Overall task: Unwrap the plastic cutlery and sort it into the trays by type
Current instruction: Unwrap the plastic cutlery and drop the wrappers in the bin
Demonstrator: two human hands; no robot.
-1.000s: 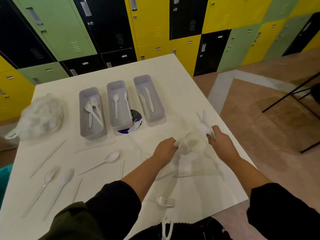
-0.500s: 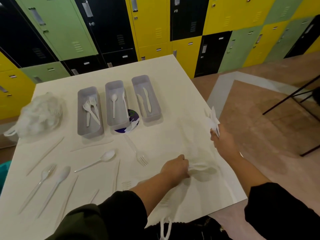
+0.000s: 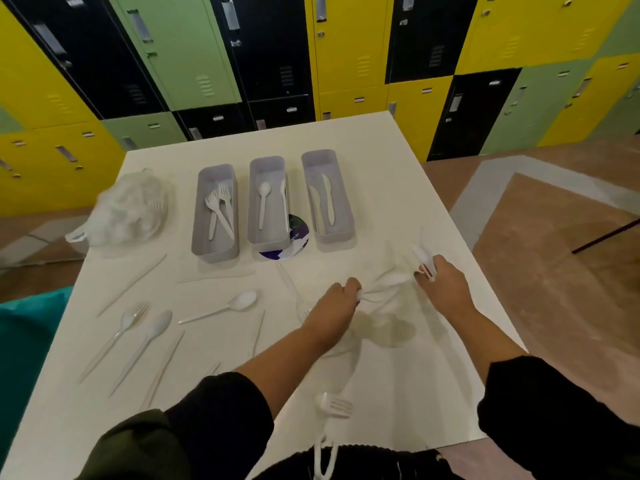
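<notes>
Three grey trays stand in a row: the left tray (image 3: 197, 216) holds forks, the middle tray (image 3: 254, 199) spoons, the right tray (image 3: 343, 209) knives. My left hand (image 3: 337, 301) grips a crumpled clear wrapper (image 3: 384, 289) stretched toward my right hand (image 3: 446, 289), which pinches white cutlery pieces (image 3: 424, 258) at the wrapper's other end. Loose white spoons (image 3: 239, 303) and wrapped pieces lie on the white table (image 3: 398, 393) at the left. A fork (image 3: 334, 407) lies near the front edge.
A crumpled clear plastic bag (image 3: 128, 209) sits at the table's back left. A round purple sticker (image 3: 294, 237) lies between the middle and right trays. Lockers (image 3: 346, 57) line the wall behind. The table's right edge is close to my right hand.
My left hand has moved up and right, back toward my right hand, drawing the wrapper taut between them. The view has shifted slightly.
</notes>
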